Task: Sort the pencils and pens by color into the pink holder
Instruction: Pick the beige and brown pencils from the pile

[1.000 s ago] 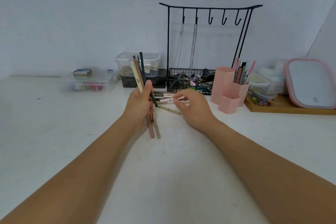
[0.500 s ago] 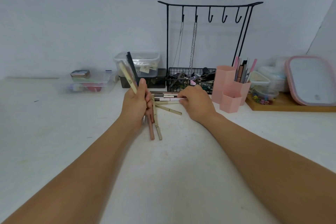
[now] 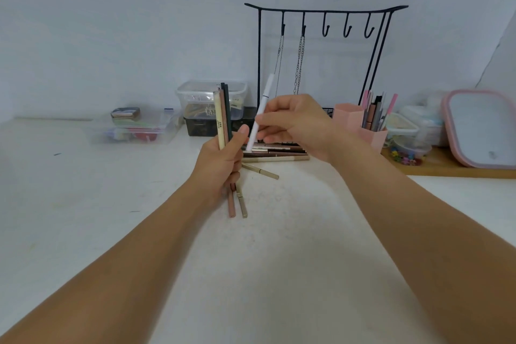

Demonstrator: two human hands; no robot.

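My left hand (image 3: 220, 162) grips a bunch of pencils (image 3: 223, 112) upright, cream, pink-brown and dark ones, above the white table. My right hand (image 3: 296, 123) holds a white pen (image 3: 262, 109) tilted, just right of the bunch and close to my left thumb. Below and behind the hands lies a pile of brown and beige pencils (image 3: 276, 152), with a loose beige pencil (image 3: 261, 171) in front. The pink holder (image 3: 360, 126) stands to the right, its rear compartments holding several pens (image 3: 375, 112).
A black hook stand (image 3: 324, 17) with two chains rises behind the hands over a wire basket. Clear plastic boxes (image 3: 134, 128) sit at the back left and centre. A wooden tray (image 3: 446, 167) with small containers and a pink-rimmed lid (image 3: 480, 128) is at the right.
My right hand has lifted off the pile with a white pen and brought it up beside the bunch. My left hand has turned the bunch more upright.
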